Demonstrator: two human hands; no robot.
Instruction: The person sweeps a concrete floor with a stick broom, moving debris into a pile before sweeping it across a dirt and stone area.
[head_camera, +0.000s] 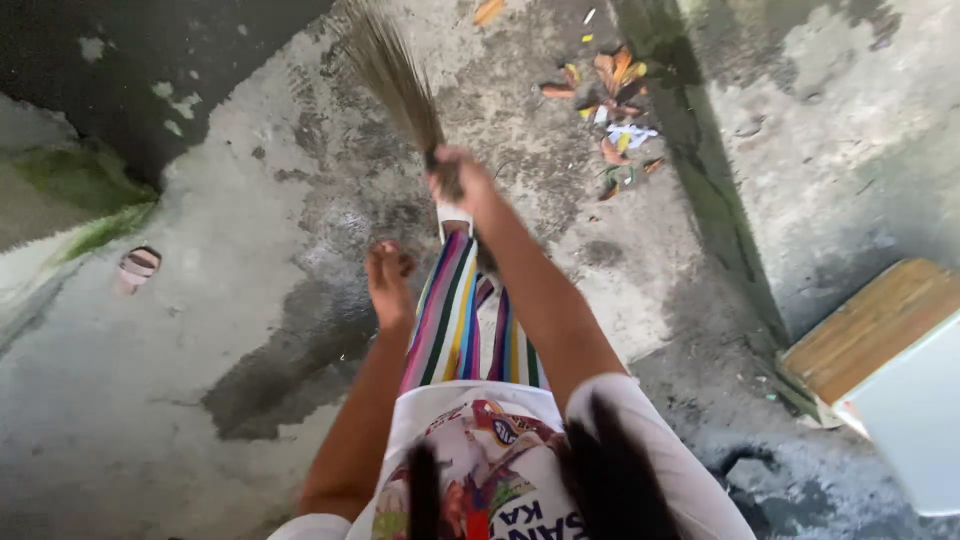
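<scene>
Single view, taken from a camera worn on the head and tilted steeply downward along the wearer's own front. Nearest the lens, at the lower edge: strands of dark hair (610, 470) and a printed white shirt (480, 440), cropped by the frame. Beyond these, striped trousers (455, 320) and both arms stretching away from the lens toward the upper centre. Farthest from the lens, along the top edge: concrete floor (200, 330) with a scatter of dry leaves (615, 105). Left margin bounded by a mossy kerb (85, 190); right margin by a wooden-topped white box (890, 350), partly cut off. No second view; no overlap to report.
</scene>
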